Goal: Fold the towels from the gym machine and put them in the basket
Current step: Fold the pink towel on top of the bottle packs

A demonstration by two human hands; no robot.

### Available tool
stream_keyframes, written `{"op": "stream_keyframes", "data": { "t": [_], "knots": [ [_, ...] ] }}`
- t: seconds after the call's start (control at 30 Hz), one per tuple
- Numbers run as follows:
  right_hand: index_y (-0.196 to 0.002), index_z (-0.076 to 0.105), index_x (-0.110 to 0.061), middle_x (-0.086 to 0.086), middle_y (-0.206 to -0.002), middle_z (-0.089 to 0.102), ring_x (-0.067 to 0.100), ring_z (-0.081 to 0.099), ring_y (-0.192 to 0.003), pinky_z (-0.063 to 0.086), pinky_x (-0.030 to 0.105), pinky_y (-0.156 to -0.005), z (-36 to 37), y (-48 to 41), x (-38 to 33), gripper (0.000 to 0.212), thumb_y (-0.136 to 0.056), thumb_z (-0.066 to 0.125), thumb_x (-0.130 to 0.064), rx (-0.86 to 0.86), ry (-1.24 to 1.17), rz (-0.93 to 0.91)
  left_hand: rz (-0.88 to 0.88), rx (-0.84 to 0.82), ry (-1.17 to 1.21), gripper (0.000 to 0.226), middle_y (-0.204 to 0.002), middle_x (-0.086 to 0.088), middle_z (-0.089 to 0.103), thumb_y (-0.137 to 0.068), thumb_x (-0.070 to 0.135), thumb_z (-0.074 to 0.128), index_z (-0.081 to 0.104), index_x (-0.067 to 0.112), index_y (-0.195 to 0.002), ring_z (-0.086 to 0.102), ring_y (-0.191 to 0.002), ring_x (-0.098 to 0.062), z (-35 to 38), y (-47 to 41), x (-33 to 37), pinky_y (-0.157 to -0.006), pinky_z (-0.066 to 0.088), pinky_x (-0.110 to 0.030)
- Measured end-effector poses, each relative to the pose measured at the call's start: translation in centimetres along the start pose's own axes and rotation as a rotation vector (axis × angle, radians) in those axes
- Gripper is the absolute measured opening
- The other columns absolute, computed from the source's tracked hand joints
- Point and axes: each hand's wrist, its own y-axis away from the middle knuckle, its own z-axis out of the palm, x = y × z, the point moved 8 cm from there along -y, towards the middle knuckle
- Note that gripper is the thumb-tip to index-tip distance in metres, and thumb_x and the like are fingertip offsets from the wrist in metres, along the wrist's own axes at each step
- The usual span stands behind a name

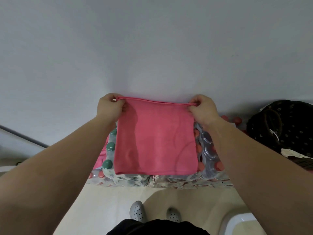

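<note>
Head view: both arms stretch fwd, wrists level. L hand (110, 106) pinches top-left corner of pink towel (155, 141), fingers curled over its doubled edge. R hand (202, 107) pinches top-right corner the same way. Towel is taut btw the hands and hangs below them, in front of shrink-wrapped bottle packs (210, 160). Dark patterned bag (284, 126) sits well right of R hand.

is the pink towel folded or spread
Folded: the towel shows two layers along its top edge, pinched by left hand and right hand.
</note>
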Motion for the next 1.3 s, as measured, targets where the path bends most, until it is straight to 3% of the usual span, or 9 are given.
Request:
{"op": "stream_keyframes", "data": {
  "t": [0.17, 0.33, 0.4, 0.57, 0.87, 0.97, 1.03, 1.17, 1.3],
  "knots": [
    [-0.084, 0.07, -0.015, 0.0, -0.088, 0.071, 0.017, 0.067, -0.084, 0.057, 0.03, -0.078, -1.4, 3.5, -0.8, 0.022, -0.079, 0.063, 0.004, 0.0, 0.023, -0.122, 0.102, -0.002, -0.14, 0.011, -0.083, -0.013, 0.073, -0.082, 0.005, 0.066, 0.072, 0.015, -0.083, 0.07, -0.084, -0.033, -2.3, 3.0, 0.3, -0.083, 0.059, -0.047],
    [-0.081, 0.066, -0.023, -0.006, -0.093, 0.071, 0.008, 0.068, -0.089, 0.056, 0.022, -0.079, -2.7, 9.8, 0.2, 0.027, -0.082, 0.07, 0.004, -0.045, -0.008, -0.223, 0.213, -0.015, -0.316, 0.011, -0.074, 0.007, 0.072, -0.086, 0.012, 0.07, 0.073, 0.022, -0.084, 0.066, -0.064, -0.006, -5.3, 9.8, -2.0, -0.062, 0.052, -0.017],
    [-0.082, 0.064, -0.025, -0.011, -0.099, 0.069, 0.003, 0.065, -0.09, 0.055, 0.022, -0.081, -2.7, 12.1, 1.5, 0.032, -0.081, 0.07, 0.007, -0.085, 0.071, -0.246, 0.254, -0.04, -0.407, 0.017, -0.077, 0.012, 0.073, -0.085, 0.014, 0.073, 0.074, 0.031, -0.088, 0.067, -0.066, -0.001, -6.1, 12.0, -3.9, -0.068, 0.054, -0.018],
    [-0.081, 0.062, -0.022, -0.013, -0.101, 0.064, -0.001, 0.062, -0.093, 0.054, 0.018, -0.08, -1.4, 16.5, 4.8, 0.032, -0.08, 0.073, 0.008, -0.171, 0.153, -0.294, 0.474, -0.056, -0.659, 0.028, -0.089, 0.003, 0.072, -0.077, -0.002, 0.076, 0.078, 0.019, -0.096, 0.066, -0.074, -0.014, -6.0, 15.3, -6.9, -0.07, 0.053, -0.025],
    [-0.076, 0.066, -0.022, -0.009, -0.094, 0.065, 0.014, 0.05, -0.09, 0.048, 0.035, -0.076, 1.1, 17.8, 7.6, 0.028, -0.071, 0.078, 0.003, -0.185, 0.4, -0.462, 0.524, -0.068, -0.985, 0.014, -0.09, -0.005, 0.067, -0.073, 0.009, 0.082, 0.079, 0.016, -0.085, 0.064, -0.082, -0.032, -4.9, 16.1, -9.2, -0.069, 0.055, -0.039],
    [-0.077, 0.065, -0.025, -0.012, -0.095, 0.061, 0.018, 0.05, -0.094, 0.036, 0.034, -0.077, 1.0, 18.4, 7.6, 0.014, -0.071, 0.078, -0.029, -0.155, 0.583, -0.547, 0.483, -0.089, -1.111, 0.022, -0.096, -0.004, 0.067, -0.077, 0.041, 0.067, 0.078, 0.022, -0.076, 0.063, -0.088, -0.032, -4.6, 16.5, -9.1, -0.074, 0.053, -0.039],
    [-0.075, 0.062, -0.03, -0.014, -0.092, 0.054, 0.015, 0.044, -0.098, 0.026, 0.033, -0.077, 0.8, 18.4, 6.8, 0.029, -0.075, 0.062, -0.059, -0.136, 0.687, -0.542, 0.444, -0.056, -1.155, 0.038, -0.108, -0.008, 0.068, -0.082, 0.054, 0.053, 0.076, 0.024, -0.074, 0.06, -0.099, -0.035, -4.4, 16.5, -8.3, -0.082, 0.05, -0.043],
    [-0.114, 0.061, -0.031, -0.004, -0.126, 0.053, 0.019, 0.039, -0.126, 0.029, 0.043, -0.107, 2.2, 17.3, 2.9, 0.045, -0.094, 0.037, -0.063, -0.177, 0.732, -0.538, 0.427, -0.099, -1.199, 0.058, -0.138, -0.009, 0.055, -0.09, 0.052, 0.028, 0.059, 0.021, -0.129, 0.048, -0.126, -0.037, -1.8, 15.8, -6.9, -0.106, 0.037, -0.051],
    [-0.159, 0.014, -0.023, 0.009, -0.167, 0.0, 0.031, -0.004, -0.153, -0.001, 0.05, -0.124, 6.1, 15.4, 1.9, 0.071, -0.1, 0.02, -0.062, -0.364, 0.72, -0.391, 0.407, -0.237, -1.298, 0.064, -0.165, -0.007, 0.011, -0.1, 0.048, 0.026, 0.016, 0.019, -0.157, 0.005, -0.152, -0.03, 1.9, 14.5, -7.9, -0.121, 0.008, -0.054]
  ]
}}
